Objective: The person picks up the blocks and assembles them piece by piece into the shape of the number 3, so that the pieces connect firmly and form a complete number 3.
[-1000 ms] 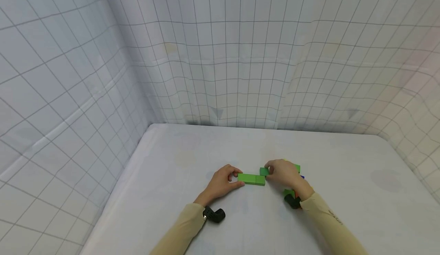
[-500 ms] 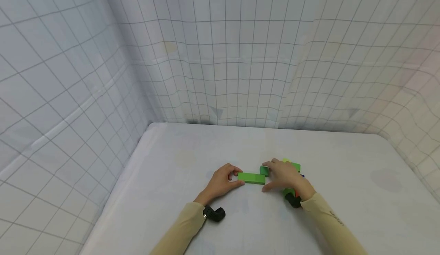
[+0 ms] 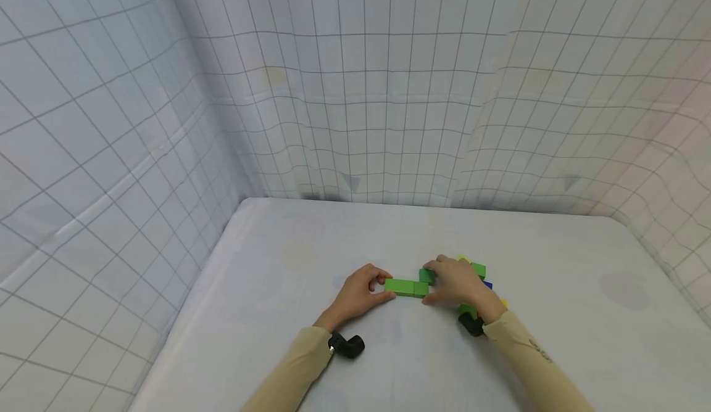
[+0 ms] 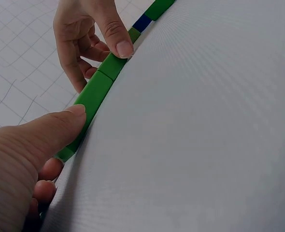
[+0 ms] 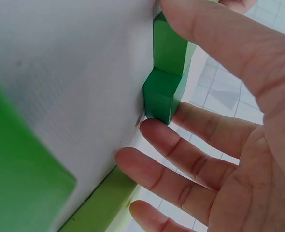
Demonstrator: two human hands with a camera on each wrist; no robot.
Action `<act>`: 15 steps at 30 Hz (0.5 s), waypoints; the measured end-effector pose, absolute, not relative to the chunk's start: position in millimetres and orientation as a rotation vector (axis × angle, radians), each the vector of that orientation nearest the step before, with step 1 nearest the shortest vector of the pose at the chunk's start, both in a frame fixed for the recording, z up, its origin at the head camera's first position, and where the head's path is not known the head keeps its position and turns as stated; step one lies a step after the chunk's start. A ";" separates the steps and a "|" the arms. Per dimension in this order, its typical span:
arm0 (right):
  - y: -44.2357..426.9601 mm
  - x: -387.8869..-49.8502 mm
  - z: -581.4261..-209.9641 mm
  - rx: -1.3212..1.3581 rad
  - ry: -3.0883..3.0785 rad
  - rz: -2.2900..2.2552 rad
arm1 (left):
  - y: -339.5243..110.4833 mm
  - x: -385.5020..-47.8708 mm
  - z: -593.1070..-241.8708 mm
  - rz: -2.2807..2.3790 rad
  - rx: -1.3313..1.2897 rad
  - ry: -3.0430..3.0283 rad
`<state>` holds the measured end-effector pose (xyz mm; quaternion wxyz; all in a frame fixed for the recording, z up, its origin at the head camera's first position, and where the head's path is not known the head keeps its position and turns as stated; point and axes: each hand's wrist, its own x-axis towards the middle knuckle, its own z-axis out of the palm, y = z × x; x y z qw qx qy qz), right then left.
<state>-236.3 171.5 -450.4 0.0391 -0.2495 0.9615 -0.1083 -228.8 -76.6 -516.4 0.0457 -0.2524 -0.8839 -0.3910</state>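
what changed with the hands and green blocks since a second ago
The right hand's grip has opened from its pinch on the darker green cube: its thumb swung toward the person, while the hand stays beside the cube. The left hand's grip stays on the longer green block; that, the shorter green block at its end and the cube look unmoved.

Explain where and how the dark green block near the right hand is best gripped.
Probably pinch the dark green block by its left and right faces, coming from above: it looks boxy and flat-sided, while the light green row partly blocks its near face.
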 end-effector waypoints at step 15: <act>171.3 -238.1 -452.2 -0.751 2.955 -0.350 | -77.0 -229.1 -515.8 -1.199 -0.785 -2.684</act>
